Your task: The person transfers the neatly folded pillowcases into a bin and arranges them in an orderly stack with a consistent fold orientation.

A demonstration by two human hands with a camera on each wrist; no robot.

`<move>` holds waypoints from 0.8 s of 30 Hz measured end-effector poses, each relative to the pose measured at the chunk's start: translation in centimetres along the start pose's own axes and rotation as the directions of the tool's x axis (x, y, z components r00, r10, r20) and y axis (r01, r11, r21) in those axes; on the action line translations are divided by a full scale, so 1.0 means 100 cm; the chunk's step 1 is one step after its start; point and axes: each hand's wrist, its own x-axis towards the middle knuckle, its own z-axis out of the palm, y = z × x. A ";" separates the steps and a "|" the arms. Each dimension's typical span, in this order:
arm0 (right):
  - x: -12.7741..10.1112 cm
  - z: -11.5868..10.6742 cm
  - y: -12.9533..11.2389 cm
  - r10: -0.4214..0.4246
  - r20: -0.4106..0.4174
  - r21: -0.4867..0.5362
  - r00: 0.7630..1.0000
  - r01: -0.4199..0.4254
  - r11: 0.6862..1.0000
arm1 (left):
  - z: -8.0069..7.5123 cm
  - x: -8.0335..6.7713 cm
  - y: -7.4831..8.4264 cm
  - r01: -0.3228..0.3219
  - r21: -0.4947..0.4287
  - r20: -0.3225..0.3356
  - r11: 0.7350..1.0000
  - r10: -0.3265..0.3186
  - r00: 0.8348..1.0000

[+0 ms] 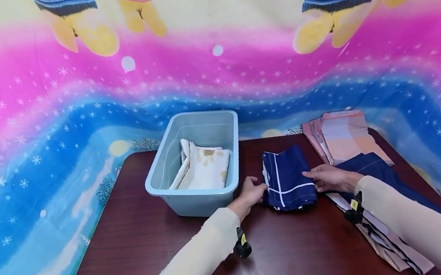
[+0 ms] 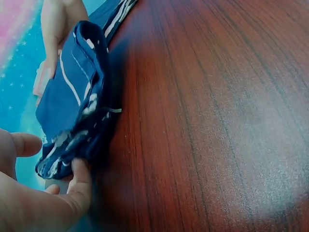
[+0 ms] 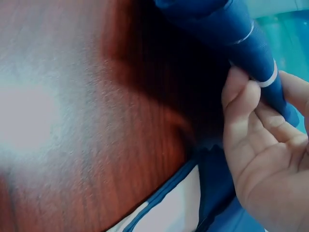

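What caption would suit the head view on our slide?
Both hands, left hand and right hand, grip a folded navy cloth beside a blue bin.

Body, head view: both arms are covered in long cream sleeves, plain knit-like fabric, no print.

Left sleeve (image 1: 195,261): ends at the wrist with a slightly uneven cuff; small frayed specks show along its near edge.

Right sleeve (image 1: 419,224): same cream cloth, smooth, with soft creases near the cuff.

Each wrist carries a small black device on the underside: left wrist unit (image 1: 241,244) with a yellow label, right wrist unit (image 1: 354,209) with a yellow label bearing a dark mark, unreadable.

Left hand (image 1: 250,193) and right hand (image 1: 329,178) are bare: no gloves, rings or watch visible. Wrist views show only bare fingers.
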 end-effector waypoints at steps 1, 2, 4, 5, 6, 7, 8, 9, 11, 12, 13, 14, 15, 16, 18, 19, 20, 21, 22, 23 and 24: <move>-0.001 0.000 0.001 -0.001 0.009 0.006 1.000 0.001 1.000 | 0.000 0.000 0.001 0.008 -0.001 0.004 1.000 -0.008 1.000; -0.002 0.001 0.002 -0.001 0.017 0.009 1.000 0.001 1.000 | 0.000 -0.001 0.001 0.013 0.002 0.009 1.000 -0.013 1.000; -0.004 0.003 0.003 0.000 0.037 0.013 0.999 -0.001 1.000 | -0.001 -0.001 0.002 0.026 0.004 0.024 1.000 -0.026 0.999; -0.005 0.004 0.004 0.005 0.047 0.018 0.999 -0.005 1.000 | -0.002 -0.002 0.002 0.033 -0.002 0.035 0.999 -0.033 0.999; -0.007 0.004 0.005 0.002 0.059 0.014 0.998 -0.003 1.000 | -0.002 -0.002 0.002 0.048 -0.018 0.047 0.999 -0.047 0.998; -0.007 0.005 0.005 -0.001 0.071 0.016 0.997 -0.001 1.000 | -0.002 -0.002 0.002 0.061 -0.029 0.061 0.998 -0.060 0.996; -0.008 0.005 0.006 -0.003 0.083 0.017 0.997 0.002 1.000 | -0.003 -0.003 0.002 0.075 -0.039 0.075 0.996 -0.072 0.995; -0.008 0.005 0.007 -0.013 0.099 0.020 0.995 0.011 1.000 | -0.003 -0.003 0.001 0.088 -0.051 0.090 0.995 -0.083 0.993; -0.008 0.005 0.009 -0.035 0.130 0.019 0.991 0.033 0.999 | -0.003 -0.004 0.000 0.108 -0.065 0.118 0.992 -0.100 0.988; -0.008 0.006 0.011 -0.052 0.149 0.017 0.987 0.050 0.999 | -0.003 -0.004 -0.001 0.104 -0.050 0.132 0.993 -0.097 0.987; -0.008 0.005 0.012 -0.067 0.171 0.020 0.983 0.065 0.998 | -0.003 -0.005 -0.001 0.095 -0.023 0.144 0.995 -0.091 0.985; -0.007 0.006 0.014 -0.074 0.185 0.024 0.980 0.071 0.997 | -0.003 -0.005 -0.001 0.087 0.001 0.153 0.996 -0.086 0.984; -0.007 0.006 0.015 -0.087 0.202 0.026 0.975 0.083 0.996 | -0.002 -0.006 -0.002 0.075 0.027 0.162 0.997 -0.078 0.984; -0.007 0.006 0.016 -0.095 0.215 0.027 0.972 0.091 0.995 | -0.002 -0.006 -0.002 0.064 0.049 0.169 0.997 -0.071 0.983; -0.007 0.007 0.019 -0.106 0.232 0.026 0.967 0.103 0.994 | -0.002 -0.007 -0.002 0.035 0.082 0.181 0.996 -0.050 0.982; -0.007 0.007 0.020 -0.108 0.234 0.023 0.966 0.105 0.994 | -0.003 -0.008 -0.003 0.032 0.078 0.187 0.996 -0.046 0.981; -0.007 0.007 0.020 -0.109 0.235 0.019 0.966 0.108 0.994 | -0.002 -0.008 -0.003 0.030 0.066 0.192 0.997 -0.042 0.980; -0.007 0.007 0.021 -0.111 0.234 0.014 0.966 0.110 0.994 | -0.003 -0.008 -0.004 0.026 0.053 0.198 0.998 -0.036 0.980; -0.007 0.007 0.022 -0.112 0.234 0.009 0.966 0.113 0.994 | -0.002 -0.008 -0.004 0.023 0.035 0.206 0.999 -0.030 0.978; -0.007 0.007 0.022 -0.113 0.231 0.005 0.966 0.115 0.993 | -0.003 -0.007 -0.005 0.021 0.022 0.214 1.000 -0.026 0.977; -0.007 0.008 0.022 -0.117 0.231 0.003 0.966 0.119 0.993 | -0.003 -0.007 -0.006 0.022 0.010 0.222 1.000 -0.023 0.975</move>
